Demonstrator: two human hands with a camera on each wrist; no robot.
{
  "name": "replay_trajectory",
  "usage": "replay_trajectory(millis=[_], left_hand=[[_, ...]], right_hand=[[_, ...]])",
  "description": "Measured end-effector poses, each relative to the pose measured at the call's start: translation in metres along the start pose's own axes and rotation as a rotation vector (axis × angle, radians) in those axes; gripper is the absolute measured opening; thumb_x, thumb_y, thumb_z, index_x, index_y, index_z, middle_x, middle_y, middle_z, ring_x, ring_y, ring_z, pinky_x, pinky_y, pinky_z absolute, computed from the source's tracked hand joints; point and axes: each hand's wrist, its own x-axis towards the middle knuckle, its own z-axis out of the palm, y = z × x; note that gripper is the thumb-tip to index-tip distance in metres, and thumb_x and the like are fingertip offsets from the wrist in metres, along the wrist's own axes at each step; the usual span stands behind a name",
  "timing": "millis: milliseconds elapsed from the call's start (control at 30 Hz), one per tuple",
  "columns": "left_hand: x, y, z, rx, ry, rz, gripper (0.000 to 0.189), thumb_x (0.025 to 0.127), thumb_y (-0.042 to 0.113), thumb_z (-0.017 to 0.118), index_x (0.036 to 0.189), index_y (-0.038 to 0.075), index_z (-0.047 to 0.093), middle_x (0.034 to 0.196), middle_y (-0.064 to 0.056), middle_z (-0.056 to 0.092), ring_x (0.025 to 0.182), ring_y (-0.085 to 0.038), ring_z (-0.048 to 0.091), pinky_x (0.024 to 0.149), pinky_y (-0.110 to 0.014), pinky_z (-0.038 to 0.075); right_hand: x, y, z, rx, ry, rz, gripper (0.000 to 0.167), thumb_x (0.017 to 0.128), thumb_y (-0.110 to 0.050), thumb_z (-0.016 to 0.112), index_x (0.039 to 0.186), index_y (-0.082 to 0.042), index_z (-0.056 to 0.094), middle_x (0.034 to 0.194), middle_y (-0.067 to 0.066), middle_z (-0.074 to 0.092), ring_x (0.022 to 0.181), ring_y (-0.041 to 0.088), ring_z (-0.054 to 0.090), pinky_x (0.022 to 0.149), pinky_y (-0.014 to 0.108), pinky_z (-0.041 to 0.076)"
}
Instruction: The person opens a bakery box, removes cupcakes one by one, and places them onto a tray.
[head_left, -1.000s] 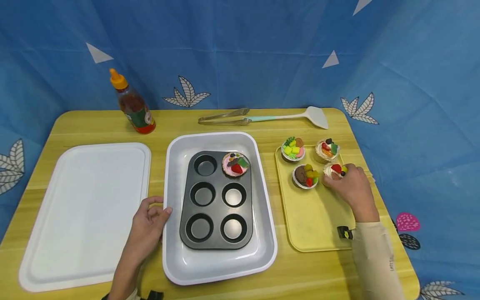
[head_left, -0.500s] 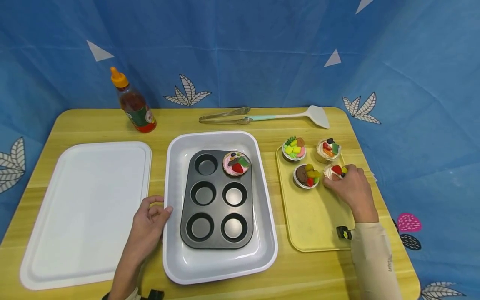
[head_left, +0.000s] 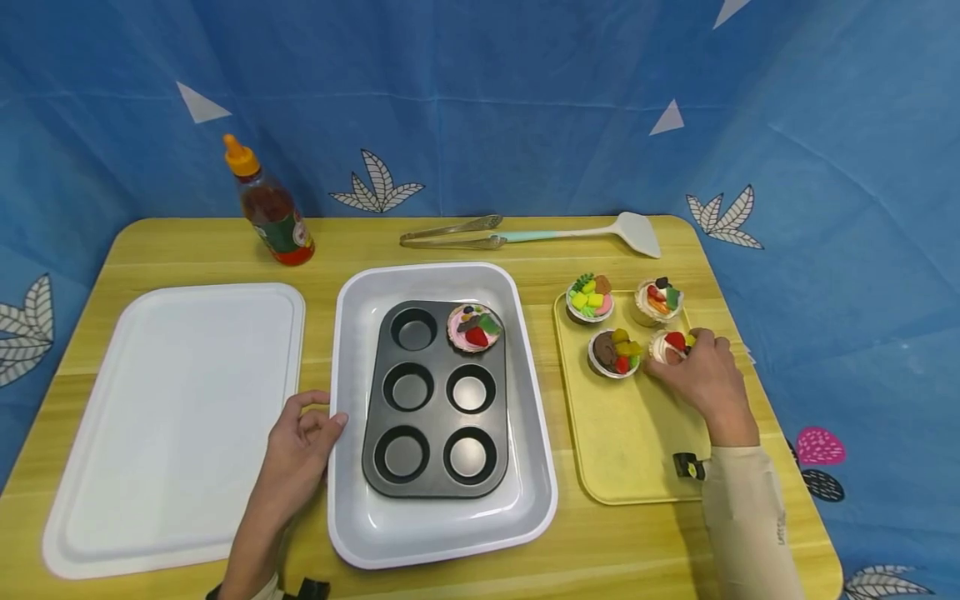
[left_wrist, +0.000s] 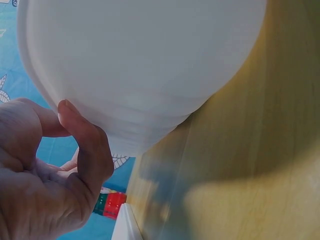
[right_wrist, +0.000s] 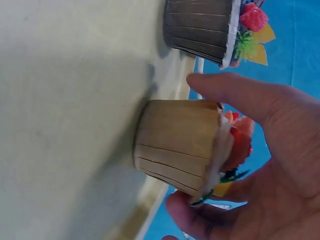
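Note:
My right hand has its thumb and fingers on either side of a cupcake with white cream and a strawberry, standing on the yellow tray. In the right wrist view this cupcake shows a light-brown paper cup. Beside it sit a chocolate cupcake, a green-and-yellow one and another white-cream one. My left hand pinches the left rim of a deep white pan. Inside that pan lies a dark muffin tin, with a pink-cream cupcake in its back right cup.
A white rectangular tray lies at the left. Behind it stands a sauce bottle with an orange cap. Metal tongs and a white-headed spatula lie along the back edge of the wooden table.

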Motion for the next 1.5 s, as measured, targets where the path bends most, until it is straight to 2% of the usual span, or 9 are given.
replay_trajectory(millis=[133,267,533,700,833,933,1133,1367,1500], left_hand=[[-0.001,0.0,-0.001,-0.007,0.0,-0.006,0.041,0.101,0.018,0.06,0.133,0.001,0.039,0.088,-0.019,0.063,0.055,-0.017,0.06,0.046,-0.033,0.05],[-0.002,-0.001,-0.001,-0.003,-0.008,-0.005,0.041,0.102,0.019,0.06,0.132,0.002,0.039,0.087,-0.017,0.063,0.054,-0.016,0.059,0.047,-0.033,0.05],[0.001,-0.001,-0.001,0.01,-0.003,-0.004,0.039,0.101,0.017,0.06,0.131,0.001,0.04,0.086,-0.016,0.064,0.053,-0.016,0.059,0.047,-0.032,0.05],[0.002,0.0,-0.001,0.006,-0.006,-0.009,0.04,0.101,0.016,0.06,0.132,0.002,0.039,0.086,-0.015,0.064,0.054,-0.016,0.059,0.049,-0.031,0.05],[0.002,0.0,0.0,0.002,-0.009,-0.013,0.042,0.101,0.017,0.06,0.134,0.002,0.039,0.088,-0.015,0.064,0.054,-0.016,0.059,0.05,-0.03,0.05],[0.001,-0.001,0.0,-0.006,-0.011,-0.008,0.041,0.101,0.016,0.06,0.133,0.002,0.039,0.089,-0.017,0.064,0.054,-0.016,0.059,0.05,-0.03,0.05],[0.0,-0.002,0.004,-0.028,-0.023,-0.018,0.037,0.101,0.012,0.06,0.131,0.002,0.04,0.087,-0.017,0.063,0.053,-0.017,0.059,0.049,-0.03,0.05],[0.0,-0.002,0.003,-0.045,-0.025,0.012,0.038,0.1,0.012,0.061,0.13,0.002,0.04,0.085,-0.016,0.063,0.051,-0.016,0.057,0.047,-0.031,0.049],[0.001,-0.001,0.0,-0.038,-0.023,0.022,0.038,0.1,0.013,0.061,0.13,0.001,0.04,0.084,-0.017,0.063,0.05,-0.017,0.057,0.046,-0.031,0.049]], right_hand=[[-0.007,-0.005,-0.008,-0.022,-0.039,0.01,0.116,0.081,-0.063,0.071,0.146,0.019,0.02,0.131,0.047,0.033,0.113,0.06,0.041,0.087,0.069,0.039],[-0.018,-0.013,-0.02,-0.038,-0.037,0.02,0.119,0.08,-0.064,0.072,0.148,0.017,0.017,0.135,0.048,0.03,0.118,0.062,0.037,0.089,0.071,0.037],[-0.046,-0.045,-0.048,-0.079,0.081,-0.042,0.115,0.078,-0.039,0.082,0.153,0.012,0.011,0.136,0.047,0.028,0.122,0.064,0.028,0.093,0.075,0.024],[-0.066,-0.082,-0.059,-0.079,0.162,-0.164,0.113,0.073,-0.031,0.087,0.153,0.009,0.018,0.136,0.044,0.032,0.121,0.061,0.032,0.091,0.073,0.029],[-0.075,-0.114,-0.05,-0.076,0.234,-0.349,0.112,0.063,-0.026,0.095,0.147,0.009,0.03,0.127,0.038,0.044,0.11,0.055,0.043,0.084,0.069,0.037],[-0.076,-0.137,-0.038,-0.069,0.207,-0.444,0.114,0.06,-0.03,0.097,0.147,0.007,0.033,0.127,0.034,0.046,0.108,0.049,0.047,0.087,0.065,0.041],[-0.065,-0.176,-0.016,-0.057,0.057,-0.496,0.117,0.062,-0.043,0.095,0.15,0.003,0.032,0.139,0.03,0.043,0.118,0.046,0.048,0.095,0.059,0.044],[-0.049,-0.208,0.007,-0.005,-0.009,-0.548,0.117,0.063,-0.051,0.092,0.151,-0.002,0.033,0.135,0.023,0.046,0.113,0.038,0.05,0.093,0.053,0.047],[-0.043,-0.224,0.023,-0.02,-0.053,-0.567,0.12,0.064,-0.057,0.089,0.153,-0.003,0.03,0.14,0.025,0.043,0.118,0.039,0.049,0.094,0.052,0.047]])
